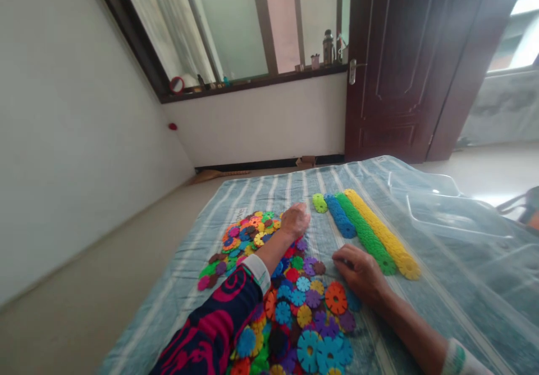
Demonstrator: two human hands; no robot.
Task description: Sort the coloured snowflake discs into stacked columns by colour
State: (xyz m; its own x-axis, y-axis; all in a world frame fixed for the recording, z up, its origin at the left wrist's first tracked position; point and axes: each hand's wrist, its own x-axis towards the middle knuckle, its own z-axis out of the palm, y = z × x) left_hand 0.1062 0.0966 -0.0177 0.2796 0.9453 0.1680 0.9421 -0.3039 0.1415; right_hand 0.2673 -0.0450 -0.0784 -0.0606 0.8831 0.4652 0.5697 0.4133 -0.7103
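Observation:
Multicoloured notched plastic discs [304,315] lie in a loose heap on a striped bedspread [269,187]. My left hand [296,219] is at the heap's far right edge, its fingers closed; whatever they hold is hidden. To the right of the heap rests my right hand [360,271] with fingers curled in, and I cannot make out anything in them. Beyond it, overlapping discs are laid out by colour: a long yellow row [379,230], a green row [367,239], a shorter blue row [340,216] and a small light-green group [319,202].
Clear plastic containers [455,215] stand at the right of the bed. A dark red door [404,44] and a windowsill [261,81] holding a flask [328,48] and small items are behind. A broom [214,175] lies on the floor by the wall.

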